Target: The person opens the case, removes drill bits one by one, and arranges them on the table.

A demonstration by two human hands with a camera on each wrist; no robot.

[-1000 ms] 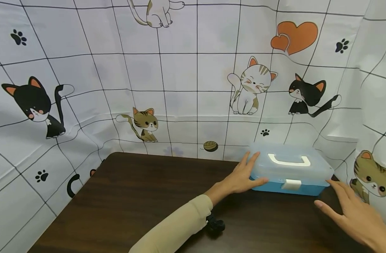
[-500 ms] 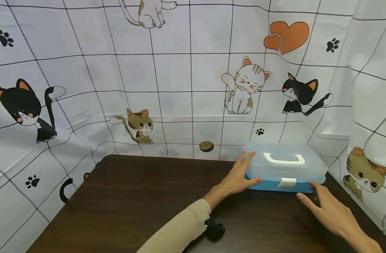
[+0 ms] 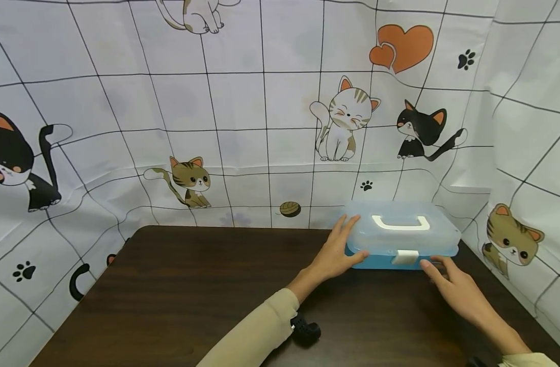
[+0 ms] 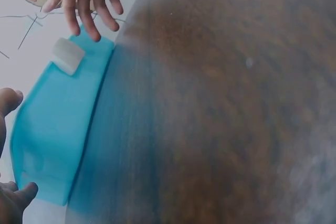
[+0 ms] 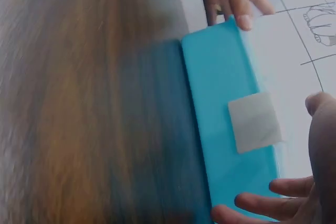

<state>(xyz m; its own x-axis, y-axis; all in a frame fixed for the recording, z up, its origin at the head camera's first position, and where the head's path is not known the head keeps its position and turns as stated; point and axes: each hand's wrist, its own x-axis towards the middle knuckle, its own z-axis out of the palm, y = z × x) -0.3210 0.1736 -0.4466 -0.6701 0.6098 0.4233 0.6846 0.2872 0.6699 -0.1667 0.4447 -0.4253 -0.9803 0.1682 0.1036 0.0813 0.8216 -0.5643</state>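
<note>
A plastic storage box (image 3: 376, 261) with a light blue base and a clear lid stands on the dark table, its lid down. On top is a white carry handle (image 3: 401, 224); a white latch (image 3: 405, 257) sits on the front. My left hand (image 3: 329, 259) rests at the box's left end, fingers spread along the side and thumb at the front rim. My right hand (image 3: 458, 291) is at the front right, thumb and fingers loosely extended close to the blue base, right of the latch. Whether it touches the box, I cannot tell.
The dark wooden table (image 3: 192, 295) spreads to the left and front of the box. A white cloth printed with cats (image 3: 243, 117) hangs behind and to the right, close to the box. A black wrist device (image 3: 305, 330) is on my left wrist.
My right hand has moved left, from beside the box's right corner to its front near the latch. The left hand stays at the left end. The head view has turned slightly right.
</note>
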